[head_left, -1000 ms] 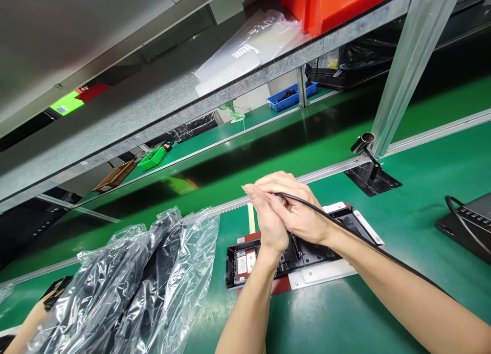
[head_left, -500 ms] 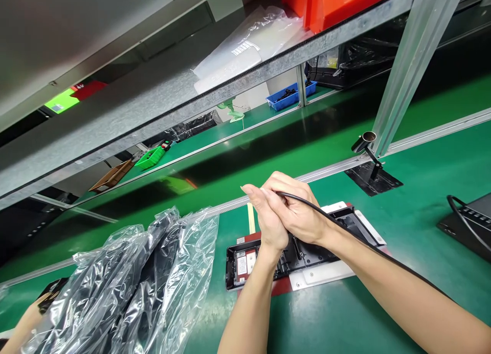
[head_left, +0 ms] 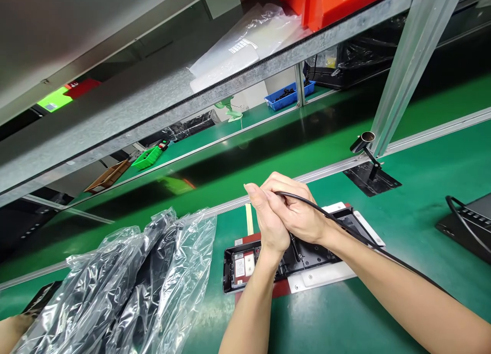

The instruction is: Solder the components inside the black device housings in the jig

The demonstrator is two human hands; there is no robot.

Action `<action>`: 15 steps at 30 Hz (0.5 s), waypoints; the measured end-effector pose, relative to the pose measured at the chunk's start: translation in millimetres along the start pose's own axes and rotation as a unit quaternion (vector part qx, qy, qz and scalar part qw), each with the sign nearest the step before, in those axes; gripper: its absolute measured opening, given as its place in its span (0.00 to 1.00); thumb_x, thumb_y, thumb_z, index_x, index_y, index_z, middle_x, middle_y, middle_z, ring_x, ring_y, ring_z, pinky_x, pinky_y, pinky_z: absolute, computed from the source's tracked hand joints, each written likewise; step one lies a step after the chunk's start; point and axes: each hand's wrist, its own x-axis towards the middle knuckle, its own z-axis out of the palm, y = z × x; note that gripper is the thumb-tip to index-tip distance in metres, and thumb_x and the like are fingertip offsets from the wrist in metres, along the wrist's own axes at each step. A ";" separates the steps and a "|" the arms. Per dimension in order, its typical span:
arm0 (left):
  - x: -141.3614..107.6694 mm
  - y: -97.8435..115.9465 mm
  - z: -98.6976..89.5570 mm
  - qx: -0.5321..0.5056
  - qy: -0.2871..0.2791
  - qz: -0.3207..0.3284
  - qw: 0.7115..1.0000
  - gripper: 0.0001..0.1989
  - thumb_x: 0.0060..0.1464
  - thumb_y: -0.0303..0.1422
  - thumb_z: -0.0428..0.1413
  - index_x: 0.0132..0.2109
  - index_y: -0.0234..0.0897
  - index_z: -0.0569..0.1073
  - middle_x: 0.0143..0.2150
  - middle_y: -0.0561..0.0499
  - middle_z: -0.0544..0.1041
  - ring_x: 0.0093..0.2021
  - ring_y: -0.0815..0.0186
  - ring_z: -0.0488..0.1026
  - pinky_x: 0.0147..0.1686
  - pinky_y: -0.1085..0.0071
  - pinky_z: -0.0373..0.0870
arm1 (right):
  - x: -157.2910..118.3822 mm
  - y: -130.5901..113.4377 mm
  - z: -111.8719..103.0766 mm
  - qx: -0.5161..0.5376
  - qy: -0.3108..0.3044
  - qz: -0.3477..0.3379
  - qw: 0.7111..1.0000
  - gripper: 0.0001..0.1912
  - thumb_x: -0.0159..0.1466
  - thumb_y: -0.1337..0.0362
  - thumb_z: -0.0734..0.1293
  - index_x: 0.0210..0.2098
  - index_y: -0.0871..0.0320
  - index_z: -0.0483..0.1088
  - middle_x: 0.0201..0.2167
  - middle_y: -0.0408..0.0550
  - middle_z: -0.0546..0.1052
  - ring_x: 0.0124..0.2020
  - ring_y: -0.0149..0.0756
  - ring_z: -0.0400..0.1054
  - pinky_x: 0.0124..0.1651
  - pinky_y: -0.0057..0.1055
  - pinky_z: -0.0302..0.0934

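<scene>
My right hand (head_left: 297, 205) is closed around a black cable (head_left: 318, 208), which runs back along my right forearm. Pressed against it is my left hand (head_left: 268, 223), its thumb up and its fingers wrapped in behind the right one; whatever lies between the palms is hidden. Both hands are above a long black plastic housing (head_left: 307, 257), whose middle they partly cover. The housing lies open side up on a white and dark red fixture (head_left: 326, 275). A white label shows inside its left end.
Plastic-wrapped black parts (head_left: 126, 282) lie left of the housing. A black holder with a metal tube (head_left: 364, 141) stands behind, right. A black device (head_left: 471, 223) is at far right. A metal shelf (head_left: 172, 108) crosses overhead. Another person's arm (head_left: 13, 333) shows at lower left.
The view has shifted slightly. My hands stay pressed together with the cable in nearly the same place. The other person's arm at lower left has moved.
</scene>
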 end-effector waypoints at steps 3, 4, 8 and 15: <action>-0.9 1.7 0.2 0.001 0.001 -0.001 1.000 0.35 0.69 0.62 0.32 0.25 0.44 0.63 0.27 0.49 0.66 0.27 0.63 0.62 0.30 0.62 0.66 | -0.5 0.2 0.9 0.001 -0.008 0.010 1.000 0.15 0.75 0.58 0.61 0.35 0.51 0.75 0.35 0.48 0.78 0.37 0.40 0.71 0.41 0.40 0.67; -0.9 1.6 0.1 -0.001 -0.001 -0.001 1.000 0.35 0.69 0.62 0.33 0.25 0.44 0.63 0.27 0.49 0.66 0.27 0.63 0.63 0.30 0.62 0.66 | -0.4 0.3 1.1 0.002 -0.008 0.011 1.000 0.15 0.75 0.57 0.61 0.35 0.51 0.75 0.35 0.48 0.78 0.37 0.40 0.71 0.40 0.41 0.67; 0.3 -1.7 0.0 -0.009 -0.007 -0.006 1.000 0.35 0.68 0.62 0.33 0.26 0.43 0.64 0.28 0.49 0.67 0.28 0.63 0.64 0.30 0.63 0.67 | 0.3 1.1 1.6 0.004 -0.001 0.010 1.000 0.15 0.75 0.57 0.61 0.35 0.51 0.74 0.36 0.48 0.78 0.37 0.41 0.72 0.40 0.41 0.67; -2.4 1.6 -1.6 -0.017 -0.001 -0.028 0.999 0.34 0.68 0.63 0.35 0.26 0.43 0.61 0.27 0.50 0.65 0.28 0.63 0.63 0.31 0.63 0.67 | -1.1 2.4 1.6 0.007 -0.001 0.005 1.000 0.13 0.75 0.58 0.61 0.36 0.51 0.74 0.36 0.48 0.76 0.36 0.40 0.71 0.40 0.40 0.65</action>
